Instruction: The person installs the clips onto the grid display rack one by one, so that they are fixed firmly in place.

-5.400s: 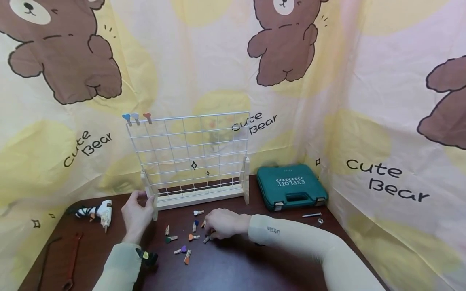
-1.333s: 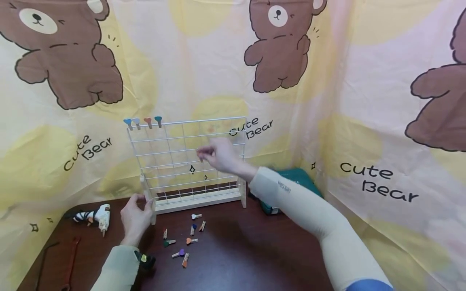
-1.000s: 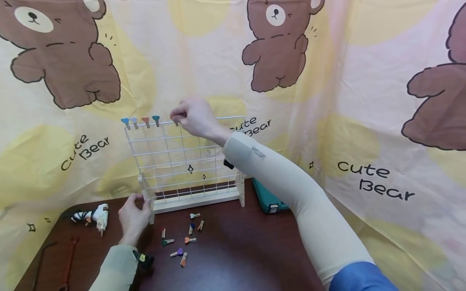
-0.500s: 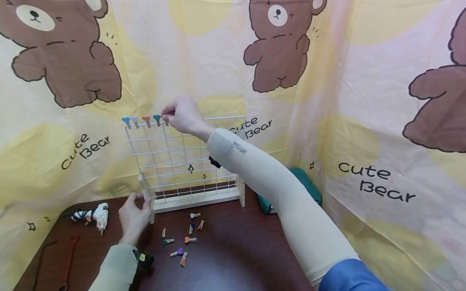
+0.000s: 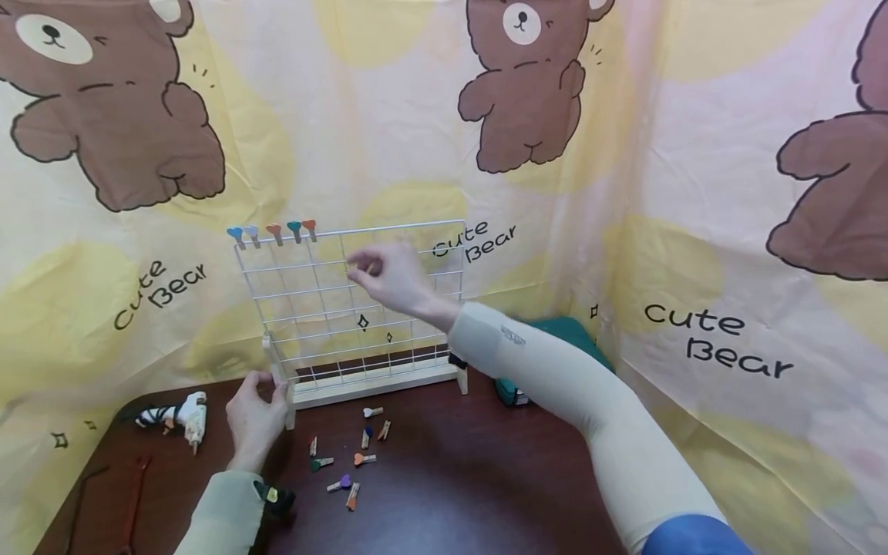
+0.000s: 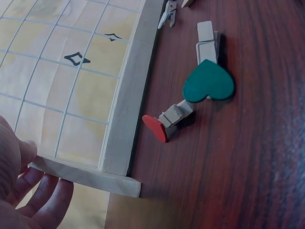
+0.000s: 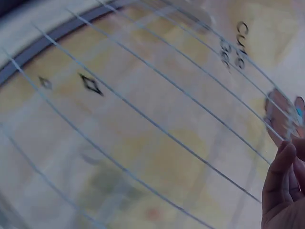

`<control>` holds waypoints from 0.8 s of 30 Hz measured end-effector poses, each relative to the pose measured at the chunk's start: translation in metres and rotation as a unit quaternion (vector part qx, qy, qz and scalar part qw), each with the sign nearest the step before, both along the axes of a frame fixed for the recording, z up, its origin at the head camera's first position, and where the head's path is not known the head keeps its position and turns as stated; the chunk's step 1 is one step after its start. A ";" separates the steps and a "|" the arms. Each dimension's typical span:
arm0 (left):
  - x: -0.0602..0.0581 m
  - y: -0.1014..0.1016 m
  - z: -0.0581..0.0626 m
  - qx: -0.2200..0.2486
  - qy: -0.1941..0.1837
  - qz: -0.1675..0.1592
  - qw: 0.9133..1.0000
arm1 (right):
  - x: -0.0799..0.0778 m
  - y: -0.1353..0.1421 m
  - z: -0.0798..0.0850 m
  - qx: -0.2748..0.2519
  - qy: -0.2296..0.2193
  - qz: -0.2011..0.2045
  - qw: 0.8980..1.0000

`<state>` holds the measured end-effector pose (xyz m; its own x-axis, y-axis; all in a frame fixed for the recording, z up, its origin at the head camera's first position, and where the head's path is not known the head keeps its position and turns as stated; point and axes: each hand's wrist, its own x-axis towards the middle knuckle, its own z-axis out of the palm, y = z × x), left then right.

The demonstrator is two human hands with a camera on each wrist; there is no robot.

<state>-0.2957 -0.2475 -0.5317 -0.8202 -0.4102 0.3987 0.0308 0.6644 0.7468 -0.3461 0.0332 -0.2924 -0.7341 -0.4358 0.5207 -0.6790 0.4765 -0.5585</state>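
A white wire grid rack [image 5: 361, 289] stands on a wooden base. Along its top rail, towards the left end, sit heart-topped clothespins: blue [image 5: 236, 236], pale lavender [image 5: 253, 234], red [image 5: 275, 233], teal [image 5: 295, 230] and a second red one [image 5: 309, 229]. My left hand [image 5: 254, 416] grips the rack's left wooden foot [image 6: 90, 177], thumb on one side and fingers on the other. In front of the grid hovers my right hand [image 5: 391, 274], fingers loosely bent and holding nothing. A green-heart clothespin [image 6: 208, 83] and a small red-heart one [image 6: 157, 128] lie near the foot.
More clothespins lie on the dark table, among them white [image 5: 372, 412], orange [image 5: 364, 459] and purple [image 5: 340, 483]. A glue gun [image 5: 183, 416] and a red wrench [image 5: 136, 501] lie at left. A teal case [image 5: 565, 333] stands at right, partly behind my right arm.
A teal and a red clothespin have joined the others on the top rail. My right hand has let go of the red one and moved down and right. The left hand keeps its grip.
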 end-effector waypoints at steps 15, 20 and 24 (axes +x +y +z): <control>-0.002 -0.001 -0.004 -0.008 0.006 0.009 1.000 | 0.032 0.020 -0.209 0.114 -0.199 -0.018 0.973; -0.001 0.001 0.000 -0.002 0.004 0.008 1.000 | 0.037 0.012 -0.233 0.170 -0.200 -0.063 0.963; 0.000 0.001 0.002 0.000 0.007 0.005 1.000 | 0.041 0.007 -0.242 0.208 -0.200 -0.093 0.953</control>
<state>-0.2958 -0.2463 -0.5302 -0.8104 -0.4194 0.4091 0.0334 0.6641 0.7469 -0.3054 0.0407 -0.5345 -0.9223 -0.3865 -0.0054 -0.3341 0.8041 -0.4916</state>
